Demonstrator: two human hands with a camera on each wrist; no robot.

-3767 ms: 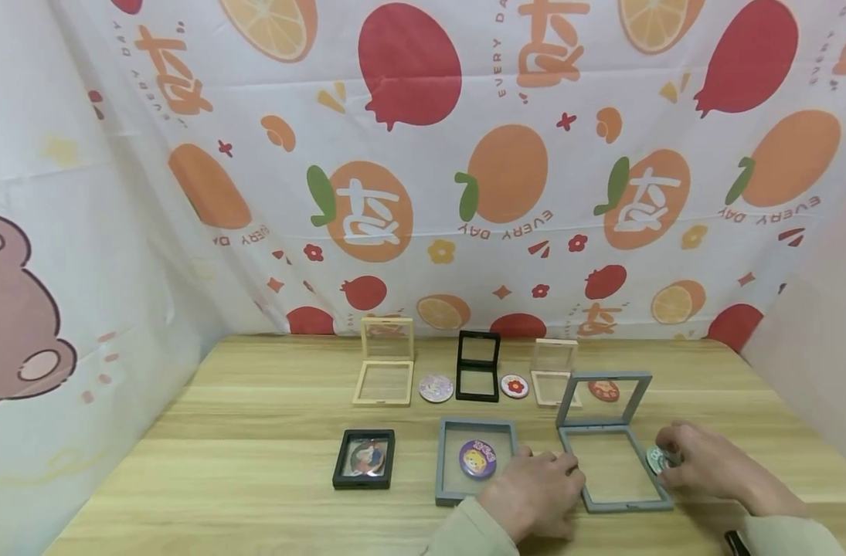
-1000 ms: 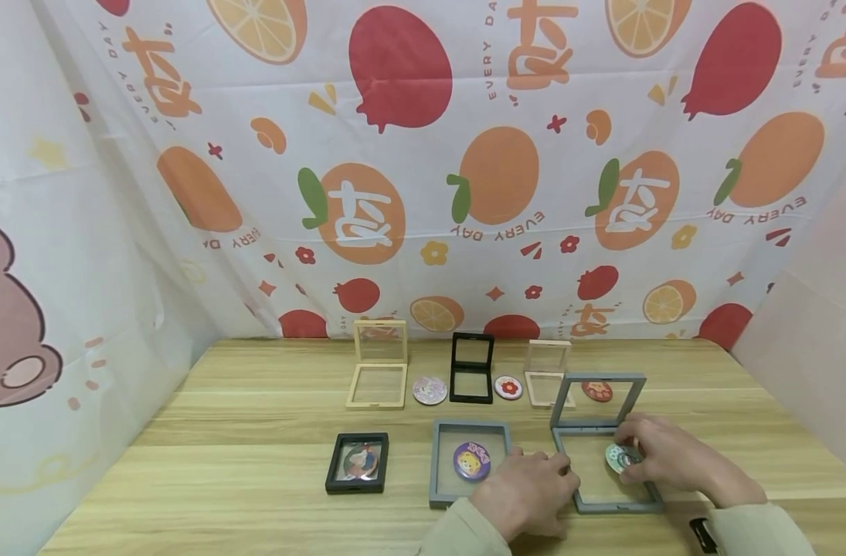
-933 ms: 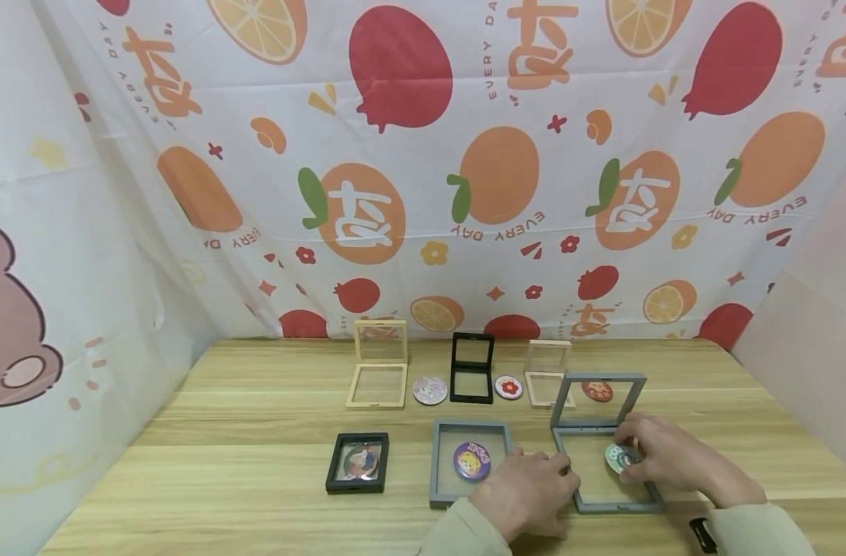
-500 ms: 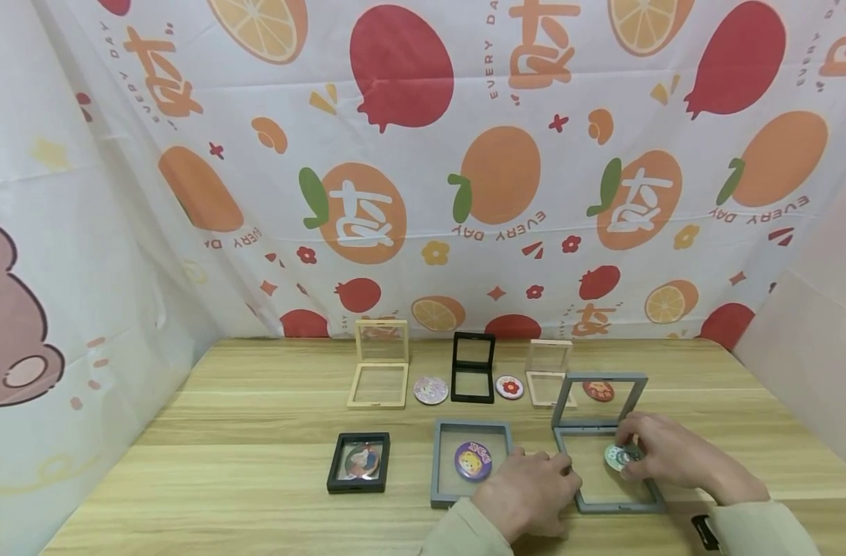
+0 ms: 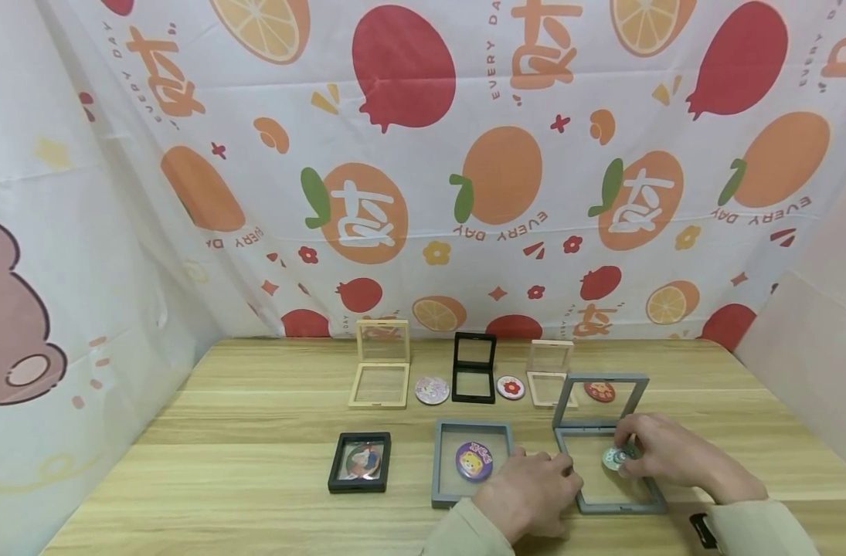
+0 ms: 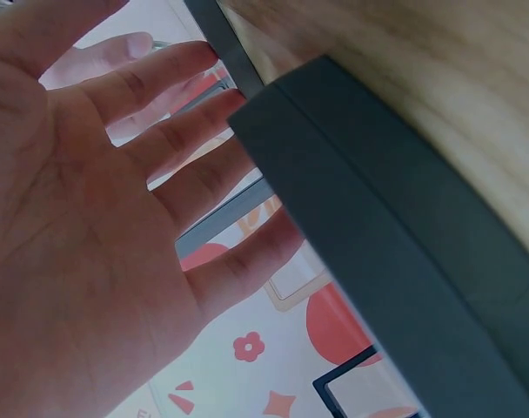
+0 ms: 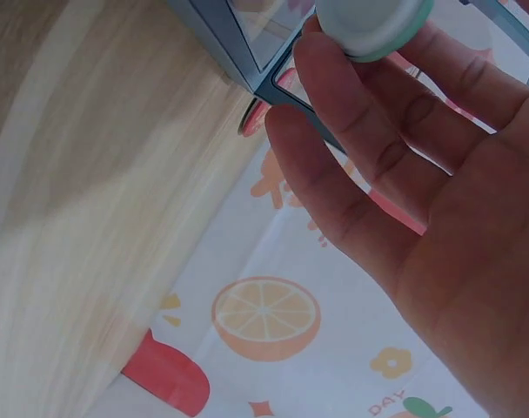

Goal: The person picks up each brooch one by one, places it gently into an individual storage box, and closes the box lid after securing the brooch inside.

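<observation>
My right hand point(image 5: 680, 455) pinches a round green badge point(image 5: 611, 460) over the base of an open grey display frame point(image 5: 620, 509), whose lid stands up at the back. In the right wrist view the badge's pale back point(image 7: 373, 22) shows at the fingertips. My left hand point(image 5: 534, 494) lies between that frame and a second grey frame point(image 5: 437, 467), its fingers extended and touching the open frame's left side. Within the second frame sits a purple bear badge point(image 5: 474, 462), partly beside my left wrist.
A small black frame point(image 5: 360, 486) holding a badge stands to the left. Along the back are an open cream frame point(image 5: 382, 405), a lilac badge point(image 5: 433, 391), an open black frame point(image 5: 473, 399), a flower badge point(image 5: 511, 387), a pale open frame point(image 5: 549, 374) and a red badge point(image 5: 599, 391).
The right hand has carried the green badge leftward from the table beside the open grey frame to over its base, and lately shifted it slightly. The left hand has stayed put.
</observation>
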